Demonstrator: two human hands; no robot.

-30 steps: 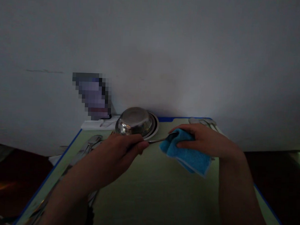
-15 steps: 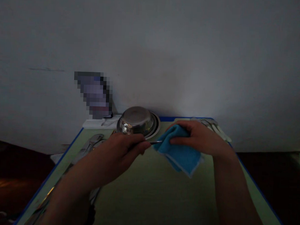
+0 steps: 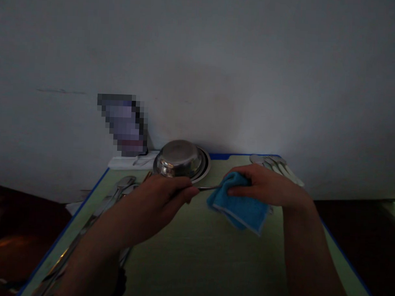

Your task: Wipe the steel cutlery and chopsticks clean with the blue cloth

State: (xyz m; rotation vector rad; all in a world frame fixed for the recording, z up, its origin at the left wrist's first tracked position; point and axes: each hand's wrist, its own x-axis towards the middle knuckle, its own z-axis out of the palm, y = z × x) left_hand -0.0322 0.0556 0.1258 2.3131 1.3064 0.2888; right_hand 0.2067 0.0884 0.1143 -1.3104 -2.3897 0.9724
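My left hand (image 3: 170, 194) is closed round one end of a slim metal utensil (image 3: 208, 188), whose bare shaft points right. My right hand (image 3: 261, 184) pinches a blue cloth (image 3: 240, 210) with a pale edge, folded about the utensil's other part. Most of that part is hidden in the cloth, so I cannot tell what kind of utensil it is. Just behind my hands, an upturned metal bowl (image 3: 181, 156) rests near the table's back edge, with another metal rim beneath it.
Several pale-handled utensils (image 3: 285, 168) lie at the table's back right corner. More metal cutlery (image 3: 118, 188) runs down the left side, partly behind my left arm. A blurred-out phone-like device (image 3: 125, 126) leans on the wall above a white tray (image 3: 132, 162). The green table (image 3: 206, 260) has blue edges.
My right hand and the cloth have slid slightly right along the utensil, baring more of its shaft. My left hand has stayed nearly still.
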